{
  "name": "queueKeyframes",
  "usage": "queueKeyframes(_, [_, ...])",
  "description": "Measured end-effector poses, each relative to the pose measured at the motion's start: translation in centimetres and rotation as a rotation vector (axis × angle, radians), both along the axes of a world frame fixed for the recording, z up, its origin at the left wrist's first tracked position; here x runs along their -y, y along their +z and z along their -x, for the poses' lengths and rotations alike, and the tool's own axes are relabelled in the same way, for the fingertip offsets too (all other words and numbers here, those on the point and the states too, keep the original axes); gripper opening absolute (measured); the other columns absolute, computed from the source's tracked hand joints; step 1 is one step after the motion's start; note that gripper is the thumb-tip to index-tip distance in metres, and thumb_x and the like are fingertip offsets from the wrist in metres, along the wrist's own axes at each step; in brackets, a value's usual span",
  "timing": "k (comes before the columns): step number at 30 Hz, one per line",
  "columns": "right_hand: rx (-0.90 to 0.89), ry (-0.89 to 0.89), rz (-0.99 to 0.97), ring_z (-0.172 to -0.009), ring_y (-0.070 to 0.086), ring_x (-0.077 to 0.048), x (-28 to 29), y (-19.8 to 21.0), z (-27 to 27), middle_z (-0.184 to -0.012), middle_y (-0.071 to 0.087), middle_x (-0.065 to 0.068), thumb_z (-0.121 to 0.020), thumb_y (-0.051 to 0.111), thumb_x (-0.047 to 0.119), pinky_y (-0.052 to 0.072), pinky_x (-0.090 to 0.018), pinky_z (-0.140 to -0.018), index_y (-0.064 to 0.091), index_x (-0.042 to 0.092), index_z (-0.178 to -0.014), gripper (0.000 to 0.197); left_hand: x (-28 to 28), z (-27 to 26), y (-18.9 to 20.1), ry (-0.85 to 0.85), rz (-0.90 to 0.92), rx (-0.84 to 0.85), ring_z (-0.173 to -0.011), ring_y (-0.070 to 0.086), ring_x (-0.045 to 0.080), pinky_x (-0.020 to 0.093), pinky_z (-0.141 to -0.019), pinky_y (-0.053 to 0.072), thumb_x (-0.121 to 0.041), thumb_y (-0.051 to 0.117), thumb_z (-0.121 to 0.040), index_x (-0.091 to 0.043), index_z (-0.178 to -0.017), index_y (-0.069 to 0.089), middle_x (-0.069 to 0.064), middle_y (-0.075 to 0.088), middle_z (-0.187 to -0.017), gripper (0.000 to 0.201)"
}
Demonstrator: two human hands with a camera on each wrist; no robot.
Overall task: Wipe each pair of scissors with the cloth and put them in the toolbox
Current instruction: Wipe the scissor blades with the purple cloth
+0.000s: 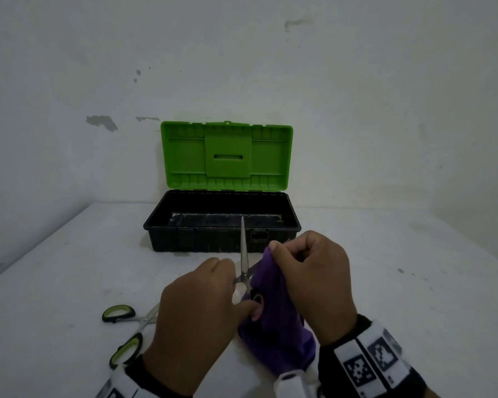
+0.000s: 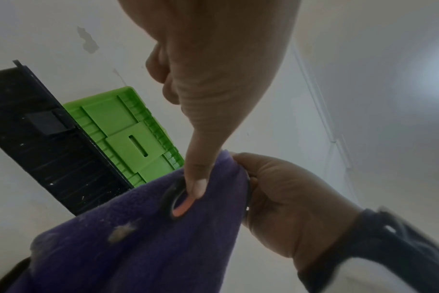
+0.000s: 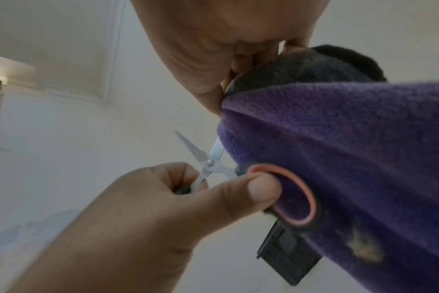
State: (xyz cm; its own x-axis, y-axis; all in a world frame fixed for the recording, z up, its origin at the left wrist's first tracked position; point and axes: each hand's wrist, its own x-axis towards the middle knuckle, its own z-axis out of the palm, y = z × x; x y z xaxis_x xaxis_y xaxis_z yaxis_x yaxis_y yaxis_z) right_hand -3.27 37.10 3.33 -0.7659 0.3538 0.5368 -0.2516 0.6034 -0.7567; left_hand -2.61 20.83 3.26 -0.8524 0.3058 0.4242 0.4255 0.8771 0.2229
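Note:
My left hand (image 1: 213,288) grips the black, pink-lined handles of a pair of scissors (image 1: 243,254), the thumb (image 2: 196,178) in one ring (image 3: 301,198). The blades are spread: one points up toward the toolbox, the other runs right into a purple cloth (image 1: 276,334). My right hand (image 1: 288,254) pinches the cloth (image 3: 338,138) around that blade, which hides its tip. A second pair with green and black handles (image 1: 127,331) lies on the table to the left, partly behind my left wrist. The toolbox (image 1: 222,225), black with a raised green lid (image 1: 226,156), stands open just beyond the hands.
The white table (image 1: 385,282) meets a white wall right behind the toolbox. The table's left edge runs diagonally at the far left. Nothing shows inside the toolbox's dark interior from here.

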Motion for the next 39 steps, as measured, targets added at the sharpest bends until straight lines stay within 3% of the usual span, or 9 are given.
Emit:
queueKeyframes(6, [-0.033,-0.052,0.018,-0.057,0.059,-0.003,-0.9,0.3,0.5,-0.058,0.063,0.012,-0.081,0.076,0.033,0.047,-0.019,-0.056,0.063,0.024,-0.063,0.025,0.2,-0.2,0.1,-0.101,-0.048,-0.038,-0.044,0.011,0.001,0.009,-0.047,0.007,-0.064,0.077,-0.045,-0.029,-0.062,0.032,-0.013,0.027,-0.055,0.060])
queueKeyframes(9, [-0.029,-0.015,0.016,-0.061,0.060,-0.003,-0.5,0.3,0.0,-0.059,0.063,0.012,-0.082,0.074,0.034,0.047,-0.016,-0.055,0.063,0.025,-0.065,0.023,0.3,0.0,0.1,-0.098,-0.058,-0.054,-0.045,0.007,-0.002,0.009,-0.047,0.007,-0.067,0.072,-0.046,-0.030,-0.063,0.029,-0.014,0.025,-0.054,0.059])
queueKeyframes(13, [-0.005,-0.025,0.022,-0.059,0.061,-0.003,-0.9,0.3,0.4,-0.059,0.064,0.012,-0.081,0.076,0.034,0.047,-0.017,-0.055,0.063,0.026,-0.063,0.024,0.2,-0.2,0.3,-0.111,-0.067,-0.029,-0.045,0.007,-0.003,0.009,-0.047,0.007,-0.065,0.079,-0.042,-0.030,-0.064,0.028,-0.015,0.023,-0.055,0.065])
queueKeyframes(19, [-0.026,-0.025,0.055,-0.059,0.061,-0.003,-0.9,0.3,0.0,-0.058,0.064,0.011,-0.082,0.075,0.034,0.048,-0.016,-0.053,0.063,0.025,-0.064,0.023,0.7,-0.2,0.0,-0.089,-0.081,0.004,-0.044,0.012,-0.001,0.010,-0.044,0.013,-0.071,0.067,-0.048,-0.034,-0.063,0.025,-0.015,0.021,-0.053,0.059])
queueKeyframes(24, [0.014,-0.061,0.074,-0.055,0.061,-0.006,-2.1,0.4,1.0,-0.057,0.065,0.008,-0.082,0.076,0.034,0.054,-0.029,-0.057,0.065,0.023,-0.063,0.025,0.5,-0.3,0.2,-0.079,-0.043,0.023,-0.043,0.011,-0.002,0.009,-0.046,0.008,-0.074,0.064,-0.049,-0.033,-0.062,0.025,-0.015,0.023,-0.053,0.058])
queueKeyframes(29, [0.013,-0.067,0.271,-0.045,0.059,-0.024,-4.1,0.6,1.3,-0.052,0.065,-0.005,-0.080,0.078,0.034,0.053,-0.036,-0.046,0.065,0.016,-0.061,0.030,0.8,0.0,0.0,0.083,-0.078,0.149,-0.053,0.037,0.005,0.017,-0.049,0.027,-0.082,0.063,-0.052,-0.030,-0.061,0.036,-0.009,0.045,-0.061,0.059])
queueKeyframes(33, [0.067,0.020,0.400,-0.043,0.056,-0.024,-5.6,0.6,0.4,-0.055,0.064,-0.014,-0.083,0.076,0.026,0.048,-0.029,-0.039,0.065,0.009,-0.067,0.026,2.1,0.3,1.5,0.025,-0.216,0.295,-0.057,0.043,0.006,0.016,-0.051,0.034,-0.078,0.068,-0.051,-0.027,-0.069,0.051,-0.007,0.052,-0.064,0.057])
queueKeyframes(36, [0.087,0.045,0.401,-0.040,0.056,-0.014,-6.4,0.4,-0.3,-0.056,0.065,-0.010,-0.085,0.073,0.022,0.046,-0.022,-0.036,0.066,0.003,-0.073,0.024,3.5,0.5,2.1,-0.076,-0.313,0.401,-0.057,0.049,0.003,0.014,-0.052,0.039,-0.065,0.071,-0.066,-0.033,-0.084,0.055,-0.007,0.055,-0.068,0.040])
queueKeyframes(39, [0.099,0.054,0.356,-0.038,0.055,-0.006,-7.0,0.3,-0.8,-0.059,0.066,-0.011,-0.086,0.071,0.021,0.043,-0.014,-0.036,0.066,0.000,-0.077,0.023,4.9,1.4,1.6,-0.179,-0.421,0.511,-0.062,0.054,0.000,0.020,-0.062,0.048,-0.034,0.062,-0.091,-0.036,-0.099,0.053,-0.009,0.059,-0.072,0.012])
